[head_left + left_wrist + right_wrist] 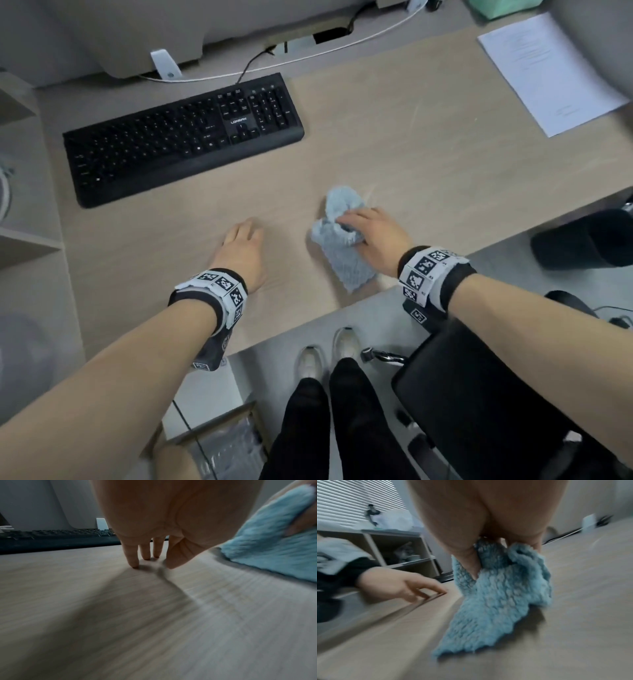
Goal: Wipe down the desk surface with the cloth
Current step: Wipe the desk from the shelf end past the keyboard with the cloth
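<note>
A fluffy light blue cloth point(339, 236) lies bunched on the light wood desk point(394, 137), near its front edge. My right hand point(371, 236) grips the cloth from the right, fingers curled into its folds; the right wrist view shows the cloth point(496, 599) hanging from my fingers point(465, 561) onto the desktop. My left hand point(243, 246) rests on the desk left of the cloth, holding nothing. In the left wrist view its straight fingertips point(133, 561) touch the wood, with the cloth point(274, 545) to the right.
A black keyboard point(181, 137) lies at the back left, its cable running behind. White paper sheets point(551, 72) sit at the back right. A black office chair point(479, 394) and my shoes point(329, 353) are below the front edge. Shelving point(20, 205) stands to the left.
</note>
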{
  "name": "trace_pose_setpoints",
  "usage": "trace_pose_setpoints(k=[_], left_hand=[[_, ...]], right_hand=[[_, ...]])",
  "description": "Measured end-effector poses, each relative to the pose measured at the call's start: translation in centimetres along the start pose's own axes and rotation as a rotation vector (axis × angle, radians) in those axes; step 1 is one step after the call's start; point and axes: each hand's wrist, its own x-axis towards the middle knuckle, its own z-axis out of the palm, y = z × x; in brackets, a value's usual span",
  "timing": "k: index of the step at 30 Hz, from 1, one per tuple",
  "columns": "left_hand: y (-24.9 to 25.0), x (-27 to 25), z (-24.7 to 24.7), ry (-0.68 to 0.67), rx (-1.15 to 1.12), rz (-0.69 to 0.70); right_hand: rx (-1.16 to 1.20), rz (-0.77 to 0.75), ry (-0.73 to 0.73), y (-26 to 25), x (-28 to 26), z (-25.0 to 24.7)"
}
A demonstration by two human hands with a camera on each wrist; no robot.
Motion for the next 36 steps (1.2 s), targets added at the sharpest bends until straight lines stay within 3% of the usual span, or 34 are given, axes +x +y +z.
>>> trace_pose_setpoints(k=[2,3,8,10,12,15,21,26,28,30,33,36], left_hand=[[-0.3,-0.1,0.1,0.002,0.018,0.023],[-0.4,0.0,0.1,-0.003,0.024,0.032],[-0.7,0.3,0.6,0.015,0.071,0.072],[-0.9,0.4,0.9,-0.002,0.090,0.080],[-0.8,0.2,1.0,0.000,0.087,0.065],[-0.4,0.0,1.0,0.024,0.072,0.032],[0.3,0.6,0.4,-0.001,0.052,0.010],[0.2,0.8,-0.2,-0.006,0.078,0.022],[0.1,0.9,-0.5,-0.004,0.097,0.030],[0.1,1.0,-1.0,-0.013,0.092,0.024],[0.6,1.3,-2.1,-0.029,0.064,-0.006],[1.5,1.5,-3.1,-0.073,0.066,-0.037]], right_hand=[[-0.053,0.101,-0.049,-0.6,1.0,0.3],[-0.078,0.072,-0.085,-1.5,1.0,1.2],[-0.071,-0.416,-0.264,-6.5,-3.8,6.7],[-0.039,-0.438,-0.286,-6.3,-5.5,6.3],[0.023,-0.289,-0.155,-4.5,-5.8,5.4],[0.076,0.051,0.099,-2.1,-4.9,3.4],[0.029,0.191,0.000,-2.4,-6.3,5.2],[0.084,0.652,0.068,4.5,-9.7,2.7],[0.086,0.748,0.146,5.9,-9.8,1.2],[0.093,0.670,0.247,5.0,-8.1,0.1],[0.160,0.364,0.320,1.1,-3.8,0.0],[0.076,0.084,0.122,-3.1,-1.3,3.0]])
